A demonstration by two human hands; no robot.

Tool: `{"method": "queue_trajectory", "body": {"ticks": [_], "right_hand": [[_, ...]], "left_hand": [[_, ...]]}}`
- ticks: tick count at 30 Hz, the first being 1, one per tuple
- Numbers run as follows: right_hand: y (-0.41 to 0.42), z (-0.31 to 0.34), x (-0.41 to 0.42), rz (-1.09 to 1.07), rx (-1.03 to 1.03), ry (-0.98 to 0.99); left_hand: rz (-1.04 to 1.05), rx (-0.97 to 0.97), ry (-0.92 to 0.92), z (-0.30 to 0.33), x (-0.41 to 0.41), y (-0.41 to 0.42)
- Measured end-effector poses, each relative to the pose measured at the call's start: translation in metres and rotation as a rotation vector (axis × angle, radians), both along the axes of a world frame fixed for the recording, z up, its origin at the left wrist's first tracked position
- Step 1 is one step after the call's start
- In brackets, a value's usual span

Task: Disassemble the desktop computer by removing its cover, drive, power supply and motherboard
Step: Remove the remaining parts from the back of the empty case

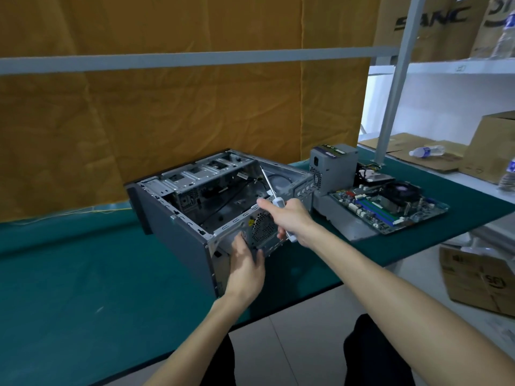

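The grey computer case (178,235) lies open on its side on the green table mat (83,274), its inside bare except for cables. My left hand (246,267) grips the near rear corner of the case by the perforated fan grille (262,227). My right hand (292,218) holds a white-handled screwdriver (274,195), its shaft pointing up over the case opening. To the right, the motherboard (390,208) lies on the removed grey cover panel (351,227). The power supply (333,165) stands behind it, with a drive (376,176) partly hidden beside it.
An orange cloth hangs behind the table. White shelves at the right carry cardboard boxes (490,146) and a plastic bottle (426,151). Another box (479,282) sits on the floor at the right. The table's front edge runs close to my knees.
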State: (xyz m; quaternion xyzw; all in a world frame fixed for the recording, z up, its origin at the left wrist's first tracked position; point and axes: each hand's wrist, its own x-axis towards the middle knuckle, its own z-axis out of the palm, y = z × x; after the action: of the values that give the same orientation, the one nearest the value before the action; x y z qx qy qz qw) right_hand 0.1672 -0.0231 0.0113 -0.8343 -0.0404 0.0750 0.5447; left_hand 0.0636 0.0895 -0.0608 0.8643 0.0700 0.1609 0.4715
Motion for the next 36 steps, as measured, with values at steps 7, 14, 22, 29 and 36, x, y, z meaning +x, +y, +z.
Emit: {"method": "queue_trajectory", "body": {"ticks": [7,14,22,29,36], "right_hand": [[0.003,0.002,0.005,0.083,-0.044,-0.098],[-0.07,-0.073,-0.049,0.314,-0.081,-0.186],[-0.09,-0.089,-0.065,0.313,-0.401,-0.236],[-0.082,-0.085,-0.062,0.261,-0.454,-0.231],[-0.078,-0.086,-0.06,0.232,-0.552,-0.272]], "left_hand": [[0.162,-0.066,0.024,-0.024,0.023,0.005],[0.102,-0.1,0.019,-0.034,0.024,0.012],[0.146,-0.112,-0.041,-0.038,0.026,0.013],[0.134,-0.124,-0.065,-0.041,0.026,0.016],[0.121,-0.142,-0.067,-0.044,0.027,0.017]]}}
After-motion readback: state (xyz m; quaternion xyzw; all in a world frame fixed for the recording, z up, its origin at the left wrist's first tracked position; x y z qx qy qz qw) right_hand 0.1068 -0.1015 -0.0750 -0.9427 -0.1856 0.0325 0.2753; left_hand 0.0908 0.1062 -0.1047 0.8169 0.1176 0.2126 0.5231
